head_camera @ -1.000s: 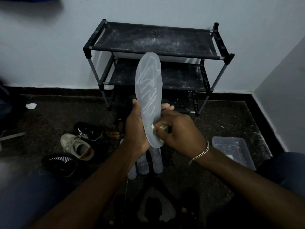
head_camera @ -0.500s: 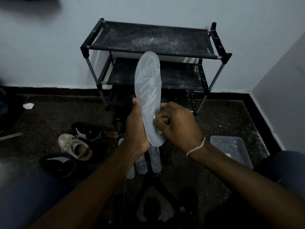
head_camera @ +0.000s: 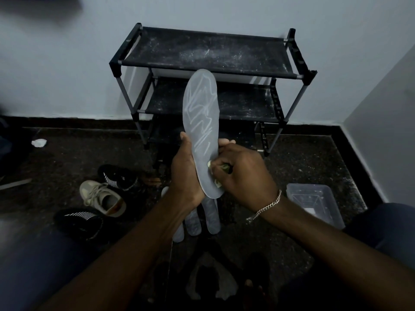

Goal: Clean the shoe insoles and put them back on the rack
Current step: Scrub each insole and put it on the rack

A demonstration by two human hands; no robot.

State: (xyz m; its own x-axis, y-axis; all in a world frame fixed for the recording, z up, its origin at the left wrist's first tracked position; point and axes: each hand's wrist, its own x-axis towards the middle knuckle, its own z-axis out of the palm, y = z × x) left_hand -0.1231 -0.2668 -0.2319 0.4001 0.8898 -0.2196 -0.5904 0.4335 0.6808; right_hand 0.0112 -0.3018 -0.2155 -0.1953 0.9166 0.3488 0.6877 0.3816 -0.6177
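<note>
My left fingers (head_camera: 225, 142) curling round grey flat insole (head_camera: 202, 117), holding it upright before dusty black three-tier rack (head_camera: 208, 52). Right hand (head_camera: 243, 176) pinching small yellowish scrub pad (head_camera: 225, 168) against lower end. Am judging: scrubbing stage; next calling for firm strokes toward toe.

Left, on dark floor (head_camera: 78, 153): far black striped shoe (head_camera: 119, 177), beige shoe (head_camera: 103, 198), near black striped shoe (head_camera: 78, 223). Right: clear plastic tub (head_camera: 314, 203). Far left lay a crumpled white scrap (head_camera: 38, 143).
</note>
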